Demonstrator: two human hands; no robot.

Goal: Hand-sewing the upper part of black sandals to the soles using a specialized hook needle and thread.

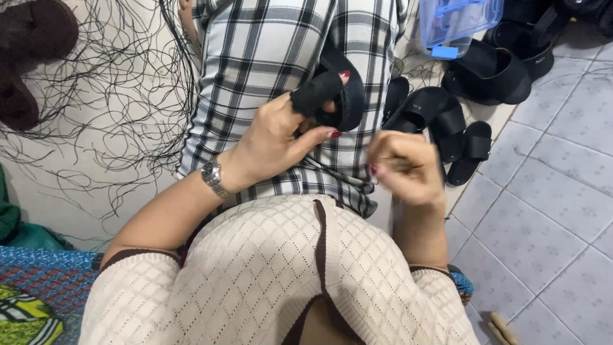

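My left hand (281,137) is raised over my lap and grips a black sandal (341,89), with a black cover on my forefinger and my thumb pressed against the sandal's edge. A silver wristwatch (214,179) sits on that wrist. My right hand (405,167) is blurred, closed into a loose fist just right of the sandal; what it pinches cannot be made out. Under both hands lies my lap in black-and-white checked cloth (268,57).
Several black sandals (447,121) lie on the tiled floor (549,211) to the right. A clear blue plastic box (456,22) stands at the top right. Loose black threads (121,96) spread over the pale surface at left. A woven blue mat (45,281) lies lower left.
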